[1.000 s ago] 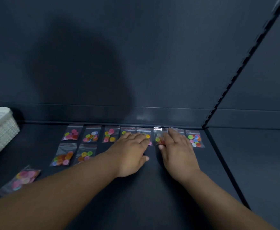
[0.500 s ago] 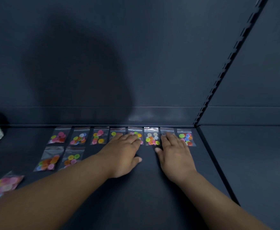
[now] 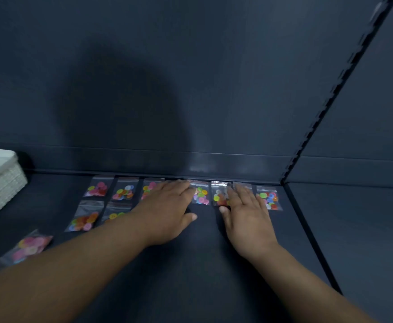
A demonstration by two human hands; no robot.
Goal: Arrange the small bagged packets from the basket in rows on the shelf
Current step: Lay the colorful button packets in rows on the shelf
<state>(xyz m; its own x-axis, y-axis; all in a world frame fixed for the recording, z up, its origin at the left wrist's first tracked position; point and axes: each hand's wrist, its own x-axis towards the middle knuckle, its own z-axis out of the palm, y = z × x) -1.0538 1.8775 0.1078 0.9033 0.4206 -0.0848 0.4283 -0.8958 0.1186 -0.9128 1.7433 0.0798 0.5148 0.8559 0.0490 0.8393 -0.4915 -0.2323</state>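
Both lie flat with straight fingers, holding nothing: left grip (image 3: 167, 210) and right grip (image 3: 244, 217) press the packet row (image 3: 200, 194) against the shelf (image 3: 191, 276) rear edge, mid-frame. Two front packets (image 3: 86, 217) sit lower left. A loose packet (image 3: 25, 248) lies near the basket (image 3: 2, 183). Bare shelf spreads below and right.

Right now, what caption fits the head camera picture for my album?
Left hand and right hand rest flat on the back row of packets on the shelf, basket at left.
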